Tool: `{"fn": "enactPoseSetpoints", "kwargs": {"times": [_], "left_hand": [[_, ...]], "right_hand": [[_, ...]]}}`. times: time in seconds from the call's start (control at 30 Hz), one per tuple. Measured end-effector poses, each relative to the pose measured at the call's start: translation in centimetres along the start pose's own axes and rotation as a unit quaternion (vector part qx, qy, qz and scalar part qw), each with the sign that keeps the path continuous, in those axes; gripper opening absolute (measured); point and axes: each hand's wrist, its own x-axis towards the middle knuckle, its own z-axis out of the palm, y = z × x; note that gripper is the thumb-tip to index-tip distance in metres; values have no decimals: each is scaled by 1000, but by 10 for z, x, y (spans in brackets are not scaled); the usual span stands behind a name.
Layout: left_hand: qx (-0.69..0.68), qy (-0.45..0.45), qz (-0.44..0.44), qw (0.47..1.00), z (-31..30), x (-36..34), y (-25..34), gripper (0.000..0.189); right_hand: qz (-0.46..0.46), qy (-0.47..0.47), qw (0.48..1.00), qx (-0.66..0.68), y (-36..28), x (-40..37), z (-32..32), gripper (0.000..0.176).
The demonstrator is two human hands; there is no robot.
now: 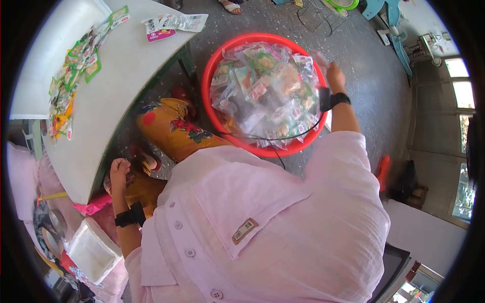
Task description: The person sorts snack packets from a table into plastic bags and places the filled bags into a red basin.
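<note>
My left hand (120,172) hangs by the near edge of the table (126,76), over my patterned trousers (169,123). Its fingers are curled closed, and nothing shows in them. My right hand (335,78) is out past the right rim of a large red basin (206,86). Its fingers are closed on a blurred, see-through plastic packet (319,58) by the rim. Heaped in the basin are many clear plastic bags (262,91) with small printed food packets inside. A black band sits on each wrist, and a dark cable crosses the basin's near side.
Small green and orange food packets (76,65) lie in a row along the table's far left. White and pink packets (174,24) rest near its top corner. A white foam box (95,250) stands at lower left. Another person's sandalled foot (231,7) shows at the top.
</note>
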Motion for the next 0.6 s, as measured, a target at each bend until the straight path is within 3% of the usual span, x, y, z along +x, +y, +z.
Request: {"fn": "enactPoseSetpoints", "kwargs": {"times": [0.03, 0.07, 0.1, 0.2, 0.27, 0.3, 0.37, 0.43, 0.47, 0.53, 0.6], "left_hand": [[-2, 3, 4, 1000, 1, -1, 1, 12], [-3, 6, 8, 1000, 3, -3, 3, 13], [-4, 10, 13, 1000, 5, -5, 5, 13], [-19, 41, 16, 999, 6, -12, 11, 12], [-9, 31, 23, 999, 5, -15, 18, 12], [-6, 40, 25, 999, 0, -19, 22, 12], [22, 33, 67, 997, -7, -23, 25, 13], [74, 79, 106, 988, -12, -34, 37, 12], [60, 83, 84, 991, -22, -34, 32, 11], [-1, 105, 71, 992, -35, -41, 36, 12], [13, 162, 151, 975, -51, -44, 28, 14]], "right_hand": [[32, -42, 998, 27, -5, -11, 17, 26], [-17, -113, 993, -31, 5, -12, 49, 25], [-17, -127, 992, -7, -3, -26, 56, 25], [-29, -136, 990, 20, -21, -47, 69, 22], [-122, -69, 990, 11, -10, -26, 121, 20], [-111, -42, 989, 83, -46, -41, 71, 20], [-169, 34, 974, 143, -70, -30, 69, 22], [-211, 37, 952, 218, -131, -48, 12, 15], [-251, 34, 940, 228, -149, -45, 14, 16], [-323, 25, 871, 369, -203, -63, -5, 12], [-364, -30, 835, 411, -255, -86, -20, 10]]}}
